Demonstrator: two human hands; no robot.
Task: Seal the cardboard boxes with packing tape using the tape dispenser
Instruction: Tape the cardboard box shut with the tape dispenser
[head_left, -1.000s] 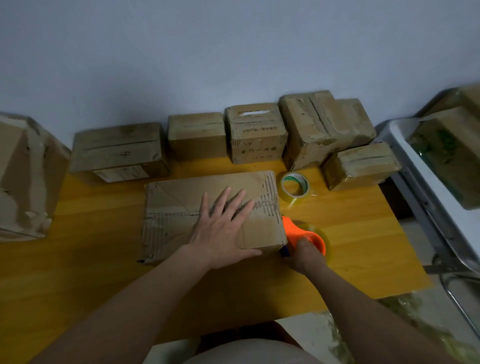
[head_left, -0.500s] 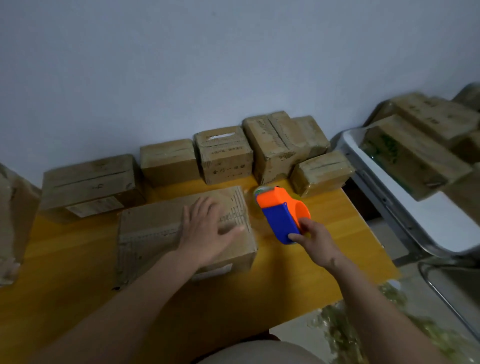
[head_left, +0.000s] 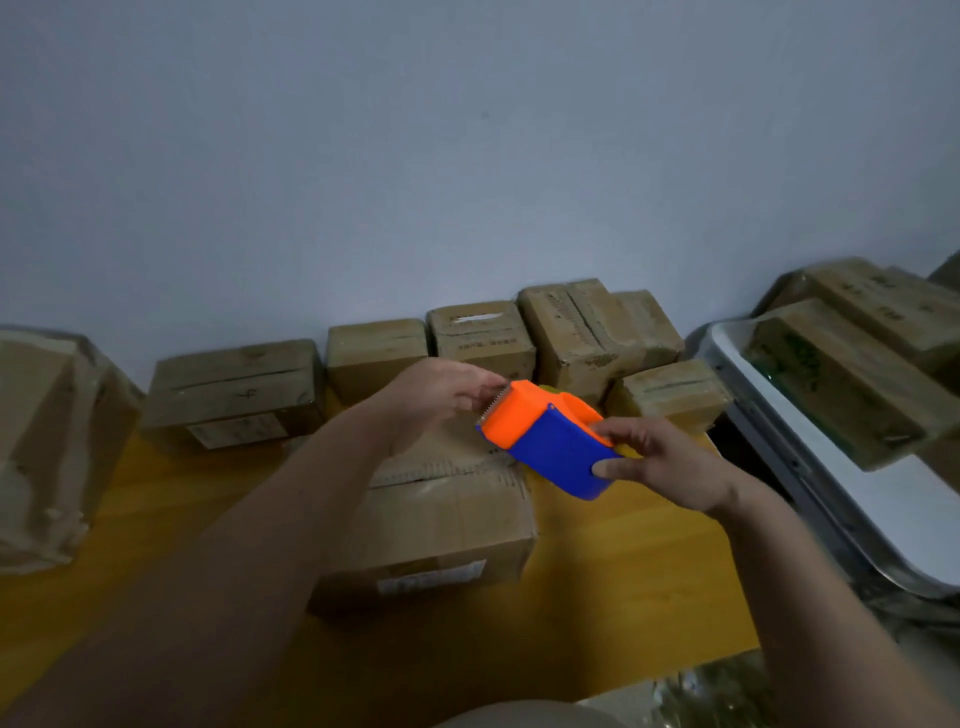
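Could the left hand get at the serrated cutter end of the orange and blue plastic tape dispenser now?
Probably yes. The left hand is already at the serrated edge of the orange and blue plastic tape dispenser, which the right hand holds above the cardboard box; nothing lies between.

Boxes (head_left: 483, 340) block the table's (head_left: 649, 566) far edge.

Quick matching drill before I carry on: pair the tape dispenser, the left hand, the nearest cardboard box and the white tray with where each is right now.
1 tape dispenser
2 left hand
3 nearest cardboard box
4 white tray

a at the dispenser's toothed end
b on the table under both hands
c holding boxes, right of the table
d held by the right hand

Pairs: 1-d, 2-a, 3-b, 4-c
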